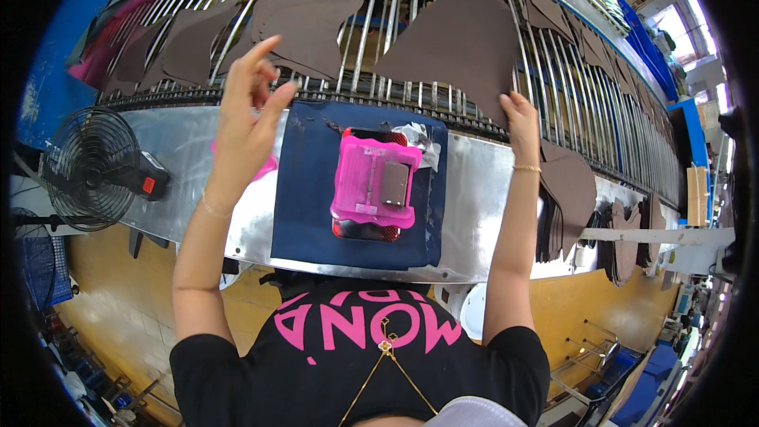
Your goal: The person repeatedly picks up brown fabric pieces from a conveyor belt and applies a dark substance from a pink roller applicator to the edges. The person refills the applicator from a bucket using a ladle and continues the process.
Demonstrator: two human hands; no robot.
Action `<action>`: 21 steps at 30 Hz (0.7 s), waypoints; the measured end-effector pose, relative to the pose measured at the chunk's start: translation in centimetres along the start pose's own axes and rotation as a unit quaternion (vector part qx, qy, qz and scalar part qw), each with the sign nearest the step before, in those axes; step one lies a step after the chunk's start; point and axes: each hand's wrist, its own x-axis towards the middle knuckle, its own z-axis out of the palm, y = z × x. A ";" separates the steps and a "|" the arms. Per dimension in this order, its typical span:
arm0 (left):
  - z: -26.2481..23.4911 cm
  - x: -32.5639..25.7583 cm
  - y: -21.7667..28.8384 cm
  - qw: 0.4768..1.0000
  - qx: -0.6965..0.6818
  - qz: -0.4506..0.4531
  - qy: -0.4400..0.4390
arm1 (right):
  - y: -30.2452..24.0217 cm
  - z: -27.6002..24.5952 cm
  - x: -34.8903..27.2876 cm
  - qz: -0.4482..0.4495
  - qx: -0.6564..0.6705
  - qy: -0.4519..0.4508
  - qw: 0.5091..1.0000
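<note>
Brown leather pieces (462, 43) lie spread across a conveyor of metal rods (379, 0) that runs along the far side of a shiny metal worktop (474, 205). The person's right hand (518, 122) rests at the lower right edge of the largest piece, the one near the middle of the rods; the fingertips pinch or press on that edge, though which of the two cannot be told. The left hand (249, 107) is raised above the near edge of the rods with nothing in it, the index finger stretched up and the other fingers loosely spread and curled, just below another brown piece (304, 28). On the worktop between the forearms lies a dark blue mat (304, 205), and on it sits a pink plastic jig (374, 183) with a small grey metal block. A black fan (91, 168) stands at the left end of the worktop. More brown pieces (569, 190) hang over the right edge.
</note>
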 end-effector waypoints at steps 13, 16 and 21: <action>-4.6 -5.4 -2.9 0.984 -0.018 -0.158 0.085 | 3.4 4.2 4.5 -0.022 -0.225 0.109 0.968; -3.4 -4.7 -3.8 0.992 -0.015 -0.082 0.097 | 2.2 -1.7 0.6 0.007 -0.226 0.189 0.956; -2.3 -3.3 -5.2 0.986 -0.096 -0.134 -0.017 | 5.8 -15.6 -10.8 0.144 -0.469 0.402 0.774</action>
